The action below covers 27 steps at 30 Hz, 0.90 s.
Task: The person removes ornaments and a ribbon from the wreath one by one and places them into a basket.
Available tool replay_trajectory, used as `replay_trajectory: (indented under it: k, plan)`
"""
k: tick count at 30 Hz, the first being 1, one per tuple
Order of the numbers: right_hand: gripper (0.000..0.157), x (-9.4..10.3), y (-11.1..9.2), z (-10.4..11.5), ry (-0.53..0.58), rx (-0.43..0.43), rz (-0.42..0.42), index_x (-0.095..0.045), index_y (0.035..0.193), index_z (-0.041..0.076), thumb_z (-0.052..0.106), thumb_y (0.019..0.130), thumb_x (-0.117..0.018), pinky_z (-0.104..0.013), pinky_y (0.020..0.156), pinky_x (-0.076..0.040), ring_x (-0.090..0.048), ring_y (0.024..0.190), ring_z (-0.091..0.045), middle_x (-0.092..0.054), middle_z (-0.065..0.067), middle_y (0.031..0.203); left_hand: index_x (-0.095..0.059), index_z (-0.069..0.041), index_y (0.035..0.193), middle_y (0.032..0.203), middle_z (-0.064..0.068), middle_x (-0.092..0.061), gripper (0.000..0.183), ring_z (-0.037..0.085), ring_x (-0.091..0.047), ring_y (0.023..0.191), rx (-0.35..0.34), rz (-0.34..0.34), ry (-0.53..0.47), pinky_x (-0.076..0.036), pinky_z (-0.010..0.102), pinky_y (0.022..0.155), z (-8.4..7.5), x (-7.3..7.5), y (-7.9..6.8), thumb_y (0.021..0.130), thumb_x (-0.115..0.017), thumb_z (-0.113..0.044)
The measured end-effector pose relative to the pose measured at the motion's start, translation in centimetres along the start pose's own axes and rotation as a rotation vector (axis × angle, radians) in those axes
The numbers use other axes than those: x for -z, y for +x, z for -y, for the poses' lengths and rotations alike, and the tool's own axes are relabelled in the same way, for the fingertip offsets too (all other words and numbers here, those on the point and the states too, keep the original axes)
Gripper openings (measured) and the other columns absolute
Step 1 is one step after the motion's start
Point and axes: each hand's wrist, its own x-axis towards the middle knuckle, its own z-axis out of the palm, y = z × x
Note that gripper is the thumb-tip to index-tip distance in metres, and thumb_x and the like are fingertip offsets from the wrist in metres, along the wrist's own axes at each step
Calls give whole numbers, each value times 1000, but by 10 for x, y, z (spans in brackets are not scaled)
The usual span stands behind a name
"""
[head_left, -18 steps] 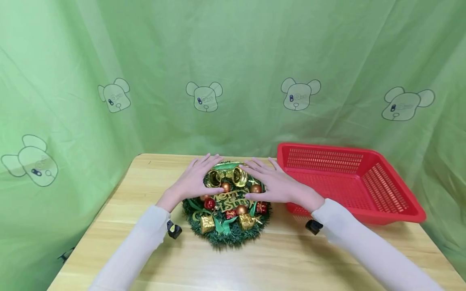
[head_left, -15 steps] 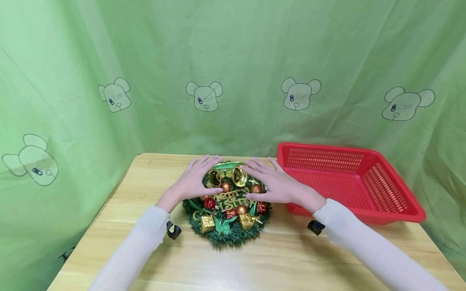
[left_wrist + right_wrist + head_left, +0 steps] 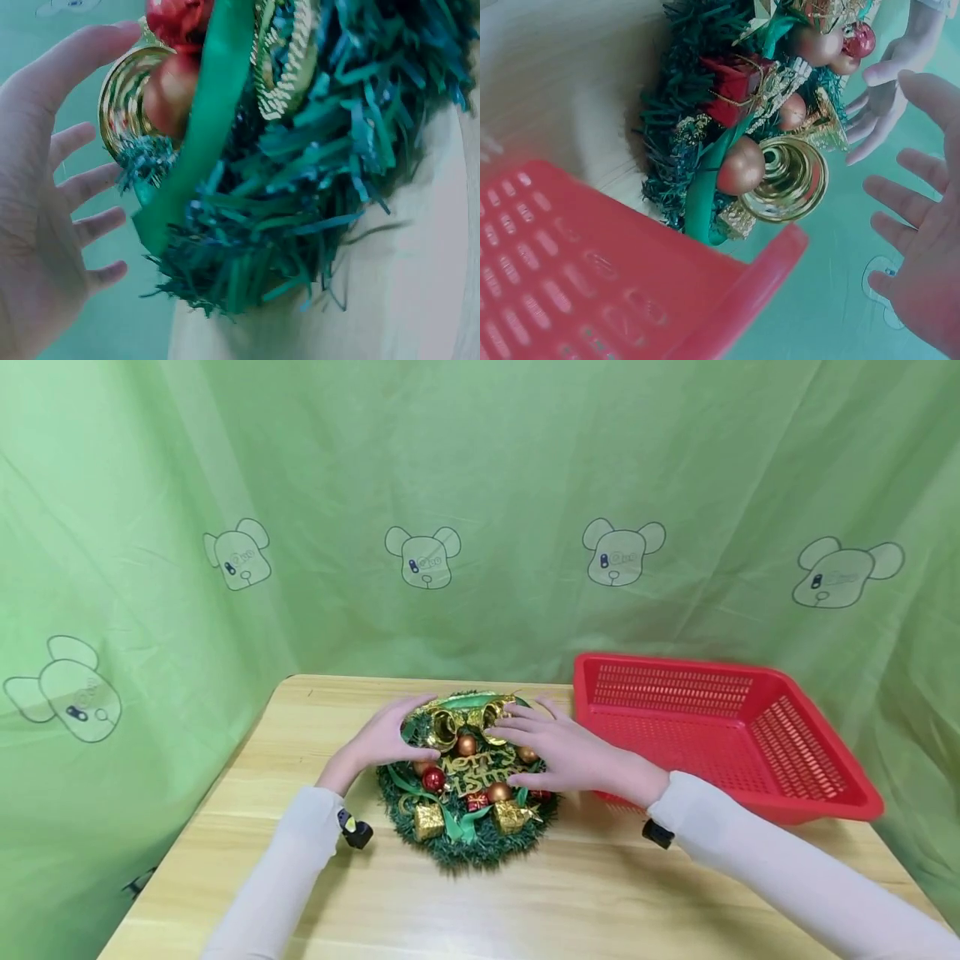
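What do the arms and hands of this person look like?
The left sleeve and right sleeve are long and whitish. Each cuff has a small black device beside it; the left one shows a yellow patch. The left hand and right hand wear no gloves.

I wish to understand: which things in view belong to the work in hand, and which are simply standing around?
Likely part of the work:
Christmas wreath
Left hand and right hand, both at the wreath

Apparently only surroundings:
Red basket, with neither hand in it
Wooden table, under the wreath
Green curtain, behind the table
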Motion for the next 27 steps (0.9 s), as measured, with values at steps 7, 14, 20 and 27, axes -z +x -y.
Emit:
replay_trajectory:
  k: [7, 14, 20, 27]
  plan:
    - [59, -2, 8, 4, -20, 84, -12, -50, 136, 21, 42, 83, -67, -58, 113, -16, -37, 135, -28, -53, -1, 136, -24, -43, 144, 154, -3, -28, 101, 22, -27, 139, -28, 55, -133, -25, 57, 110, 16, -1, 5, 62, -83, -48]
    - [56, -7, 15, 6, 4, 112, -13, -54, 131, 18, 39, 82, -69, -58, 113, -18, -40, 132, -28, -58, -2, 130, -29, -34, 145, 152, -5, -30, 101, 22, -26, 140, -25, 84, -231, -22, 57, 112, 24, 7, 2, 61, -84, -46]
    - [56, -13, 17, 7, 16, 114, 4, -54, 131, 17, 39, 82, -68, -58, 113, -18, -42, 131, -28, -59, -2, 129, -36, -29, 143, 150, -5, -34, 88, 25, -25, 140, 26, 104, -308, -18, 64, 110, 32, 14, -5, 68, -82, -32]
    - [53, -17, 17, 4, 22, 129, 24, -56, 130, 20, 37, 82, -69, -55, 112, -23, -43, 130, -27, -61, 1, 126, -44, -15, 139, 144, 6, -44, 78, 29, -36, 134, -28, 101, -213, -24, 60, 110, 40, 14, -6, 69, -80, -18]
